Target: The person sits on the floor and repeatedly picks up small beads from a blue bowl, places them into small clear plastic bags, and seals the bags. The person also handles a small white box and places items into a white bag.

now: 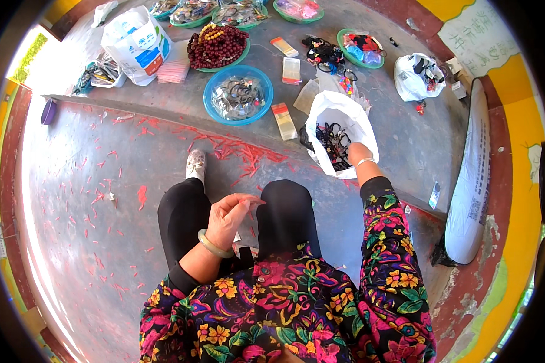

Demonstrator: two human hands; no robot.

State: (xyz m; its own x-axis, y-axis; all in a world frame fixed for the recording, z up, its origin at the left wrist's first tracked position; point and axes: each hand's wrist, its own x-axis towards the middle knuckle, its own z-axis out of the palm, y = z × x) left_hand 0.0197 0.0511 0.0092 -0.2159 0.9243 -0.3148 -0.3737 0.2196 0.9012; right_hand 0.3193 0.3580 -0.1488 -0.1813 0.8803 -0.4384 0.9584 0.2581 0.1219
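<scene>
Seated person, black trousers, flowered sleeves, viewed from above. Landmark: the white plastic bag [339,130] standing open on the raised grey concrete step [406,145].

Far left of the bag: a white printed sack [136,42], then a green dish heaped with dark red beads [218,47]. Just left of the bag: a round blue plastic basin [238,94] of clear packets; between basin and bag, a narrow clear packet with an orange end [283,120].

Below and left of the bag: left hand [227,216], pale green bangle at the wrist, raised over the knees; fingers [248,201] curled nearly closed, pinching something small that is too fine to identify.

At the bag: right hand [357,153] reaches into its mouth among dark tangled hair ties [333,142]; fingers hidden inside, grip cannot be told.

Right of the bag: a smaller white bag [415,78].
</scene>
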